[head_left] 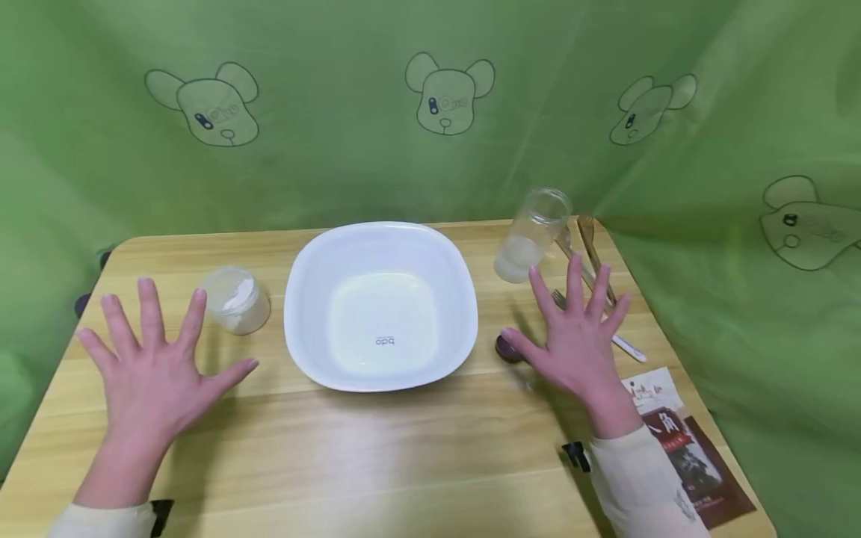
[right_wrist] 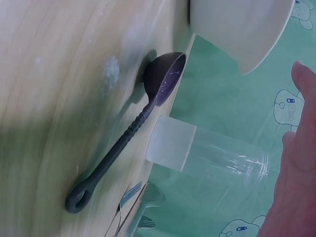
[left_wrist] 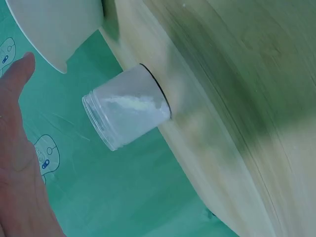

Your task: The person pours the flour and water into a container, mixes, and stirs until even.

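Note:
In the head view my left hand (head_left: pixel 153 381) hovers over the table's left side, fingers spread wide, holding nothing. Just beyond its index finger stands a small clear jar (head_left: pixel 247 312) with white powder, upright and uncapped. Over the right side my right hand (head_left: pixel 580 351) is also spread and holds nothing. Below its thumb lies a dark scoop (right_wrist: pixel 158 81) with a long twisted handle, mostly covered by the hand in the head view. A tall clear jar (head_left: pixel 519 258) with pale contents in its bottom stands past the right fingertips. Between the hands sits a white basin (head_left: pixel 306 306) with nothing in it.
Forks and other cutlery (head_left: pixel 588 243) lie along the right back edge, partly behind the tall jar. A white-handled utensil (head_left: pixel 630 348) and a brown-and-white packet (head_left: pixel 693 463) lie near the right edge. Green curtain (head_left: pixel 336 164) hangs behind the wooden table (head_left: pixel 377 463). White powder (right_wrist: pixel 111 71) marks the wood.

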{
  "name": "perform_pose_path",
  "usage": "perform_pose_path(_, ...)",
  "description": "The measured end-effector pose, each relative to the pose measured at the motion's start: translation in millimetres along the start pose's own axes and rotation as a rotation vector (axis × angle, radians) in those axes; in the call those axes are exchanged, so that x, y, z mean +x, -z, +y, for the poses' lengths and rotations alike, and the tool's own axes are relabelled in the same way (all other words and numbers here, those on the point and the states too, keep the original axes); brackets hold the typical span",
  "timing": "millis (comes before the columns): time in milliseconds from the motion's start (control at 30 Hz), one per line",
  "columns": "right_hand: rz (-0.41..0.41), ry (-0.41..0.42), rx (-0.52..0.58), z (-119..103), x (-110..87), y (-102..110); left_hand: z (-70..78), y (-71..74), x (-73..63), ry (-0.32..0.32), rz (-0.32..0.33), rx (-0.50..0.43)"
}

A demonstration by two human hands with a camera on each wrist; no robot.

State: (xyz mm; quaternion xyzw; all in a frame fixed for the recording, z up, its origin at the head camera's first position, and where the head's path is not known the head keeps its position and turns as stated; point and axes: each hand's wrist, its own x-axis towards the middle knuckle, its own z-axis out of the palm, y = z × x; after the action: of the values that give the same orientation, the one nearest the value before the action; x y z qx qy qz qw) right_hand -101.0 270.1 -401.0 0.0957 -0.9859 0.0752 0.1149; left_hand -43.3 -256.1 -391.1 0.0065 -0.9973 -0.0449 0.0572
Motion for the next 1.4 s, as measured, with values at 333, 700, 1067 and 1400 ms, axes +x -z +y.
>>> perform_pose_path(333,0.084,0.214,0.392,-6,17.5,-15,-0.9,-9.5,11.0,0.007,0.020,-0.162)
perform_pose_path(700,0.007,0.083,1.011,-34,55.7,-35,-2.6,-29.2,35.6,0.112,0.080,-0.543)
perform_pose_path(1067,-0.130,-0.104,1.405,-36,70.2,-44,-6.8,-54.6,70.2,0.331,0.005,-0.986)
perform_pose_path(1400,-0.244,-0.205,1.458,-43,74.4,-55,-13.5,-74.0,77.5,0.408,-0.062,-1.060)
